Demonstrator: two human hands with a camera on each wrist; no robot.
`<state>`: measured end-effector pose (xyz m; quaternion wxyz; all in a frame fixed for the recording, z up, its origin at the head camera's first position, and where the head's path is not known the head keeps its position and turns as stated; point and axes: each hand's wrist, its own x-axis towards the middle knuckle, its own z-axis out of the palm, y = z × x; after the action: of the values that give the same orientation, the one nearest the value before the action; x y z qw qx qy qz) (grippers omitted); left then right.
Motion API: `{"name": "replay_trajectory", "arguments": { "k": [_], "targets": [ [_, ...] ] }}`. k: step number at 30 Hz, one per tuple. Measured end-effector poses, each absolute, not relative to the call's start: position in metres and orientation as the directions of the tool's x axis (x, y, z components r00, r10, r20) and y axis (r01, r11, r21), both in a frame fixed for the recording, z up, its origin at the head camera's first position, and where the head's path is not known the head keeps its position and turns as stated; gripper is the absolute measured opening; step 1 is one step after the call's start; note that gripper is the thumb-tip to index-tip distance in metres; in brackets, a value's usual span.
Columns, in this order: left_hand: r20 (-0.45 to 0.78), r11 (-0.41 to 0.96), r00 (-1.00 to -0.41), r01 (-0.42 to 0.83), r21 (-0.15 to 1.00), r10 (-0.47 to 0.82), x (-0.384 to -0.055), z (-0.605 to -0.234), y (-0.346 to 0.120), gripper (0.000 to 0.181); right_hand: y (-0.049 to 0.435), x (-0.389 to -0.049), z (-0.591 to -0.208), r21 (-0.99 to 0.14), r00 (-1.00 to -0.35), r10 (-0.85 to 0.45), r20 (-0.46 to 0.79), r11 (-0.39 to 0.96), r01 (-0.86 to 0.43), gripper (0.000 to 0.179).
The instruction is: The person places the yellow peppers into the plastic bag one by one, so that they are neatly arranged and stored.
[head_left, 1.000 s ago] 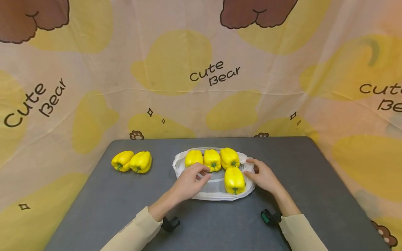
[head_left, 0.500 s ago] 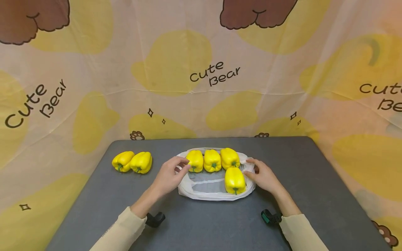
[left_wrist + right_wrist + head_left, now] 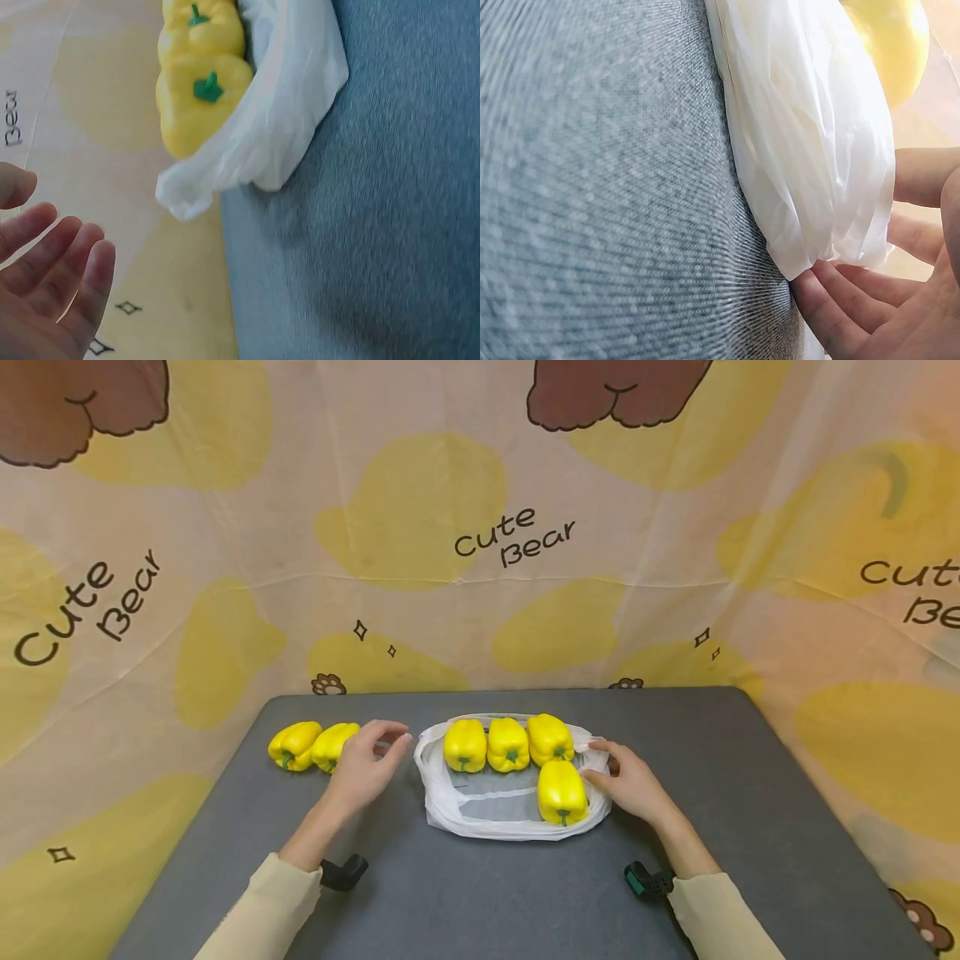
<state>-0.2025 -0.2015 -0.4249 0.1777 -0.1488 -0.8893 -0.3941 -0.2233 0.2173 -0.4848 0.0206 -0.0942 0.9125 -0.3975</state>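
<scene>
A white plastic bag point(image 3: 442, 793) lies spread with its mouth open. Inside it, three yellow bell peppers point(image 3: 507, 745) form a back row, and one more bell pepper point(image 3: 562, 793) sits at the front right. My right hand point(image 3: 630, 781) grips the bag's right rim between thumb and fingers; the right wrist view shows fingers point(image 3: 855, 296) partly behind the plastic. My left hand point(image 3: 367, 768) is raised left of the bag, fingers loosely bent and holding nothing. It overlaps the nearer of two bell peppers point(image 3: 295, 746) lying at the table's left.
Everything rests on a dark grey table point(image 3: 480, 902) with rounded far corners. A printed cloth point(image 3: 480, 527) hangs behind and along the sides. A black wrist device point(image 3: 647, 881) shows beneath the right forearm, another point(image 3: 345, 872) beneath the left.
My left hand has moved left from above the bag, past its left rim, toward the two loose bell peppers. The bag's left rim shifted slightly. My right hand has stayed put.
</scene>
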Motion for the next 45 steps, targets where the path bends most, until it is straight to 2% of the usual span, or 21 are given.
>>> {"name": "replay_trajectory", "arguments": {
  "k": [16, 26, 34, 39, 45],
  "targets": [
    [0.452, 0.718, -0.892, 0.319, 0.619, 0.006, -0.205, -0.418, -0.253, 0.025, 0.217, -0.224, -0.488, -0.718, -0.983, -0.181, 0.036, 0.680, -0.152, 0.058],
    [0.483, 0.729, -0.869, 0.262, 0.632, -0.106, -0.211, -0.428, -0.278, 0.024, 0.217, -0.224, -0.487, -0.719, -0.984, -0.173, 0.030, 0.680, -0.142, 0.059],
    [0.451, 0.724, -0.868, 0.173, 0.668, -0.209, -0.215, -0.441, -0.285, 0.027, 0.216, -0.223, -0.487, -0.719, -0.985, -0.172, 0.024, 0.681, -0.137, 0.058],
    [0.465, 0.731, -0.863, 0.187, 0.657, -0.197, -0.218, -0.451, -0.288, 0.026, 0.215, -0.223, -0.487, -0.719, -0.984, -0.176, 0.027, 0.681, -0.142, 0.058],
    [0.487, 0.799, -0.863, 0.194, 0.569, -0.138, -0.219, -0.459, -0.290, 0.026, 0.217, -0.222, -0.487, -0.722, -0.983, -0.180, 0.033, 0.676, -0.147, 0.059]
  ]
}}
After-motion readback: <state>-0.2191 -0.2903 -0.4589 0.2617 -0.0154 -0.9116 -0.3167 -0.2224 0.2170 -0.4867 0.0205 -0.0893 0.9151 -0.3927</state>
